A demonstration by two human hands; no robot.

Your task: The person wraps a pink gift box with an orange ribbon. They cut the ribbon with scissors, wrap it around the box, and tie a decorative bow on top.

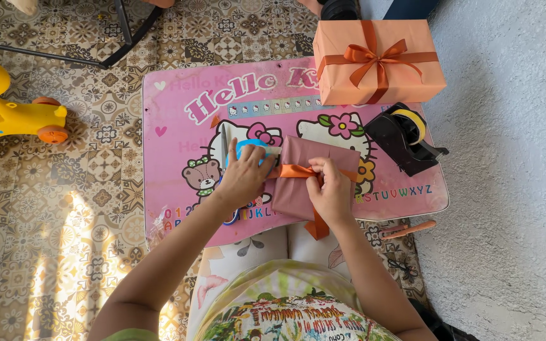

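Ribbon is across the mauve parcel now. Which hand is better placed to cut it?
Left, probably. The left hand already rests on the blue-handled scissors beside the mauve parcel, while the right hand pins the orange ribbon on top.

Our left hand (246,175) covers most of the round blue plastic object (252,146), so only its top edge shows above the fingers and we cannot tell what it is. Under our right hand's (334,189) fingers, the orange satin ribbon (295,170) on the mauve paper-wrapped parcel (308,158) is hidden where it is gripped. The yellow plastic ride-on toy (4,113) is cut off at the left edge.
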